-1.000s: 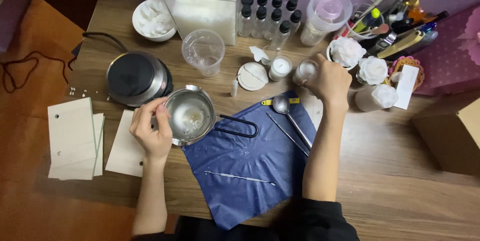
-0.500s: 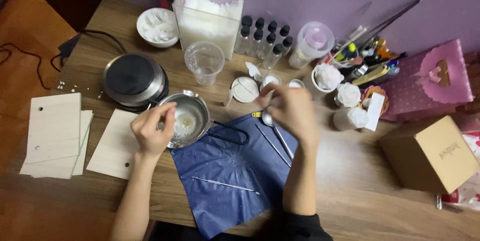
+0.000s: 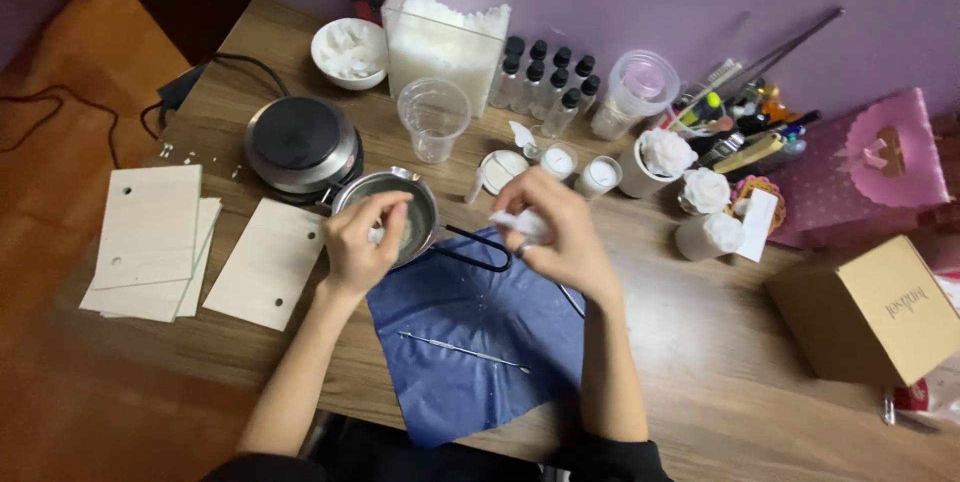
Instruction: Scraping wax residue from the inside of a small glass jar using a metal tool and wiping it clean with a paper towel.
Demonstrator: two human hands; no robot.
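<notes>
2 hands (image 3: 365,242) over a metal pot (image 3: 400,210) — right hand (image 3: 555,232) perhaps gripping something white.

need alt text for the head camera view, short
Seen from above, a person's left hand steadies a small metal pot on a wooden table, while the right hand holds something small and white over a blue cloth.

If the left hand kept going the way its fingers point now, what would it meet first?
Most likely the small metal pot: the left hand points up and right, fingertips already over its rim. Whether they touch it is unclear; depth is hard to judge.
</notes>
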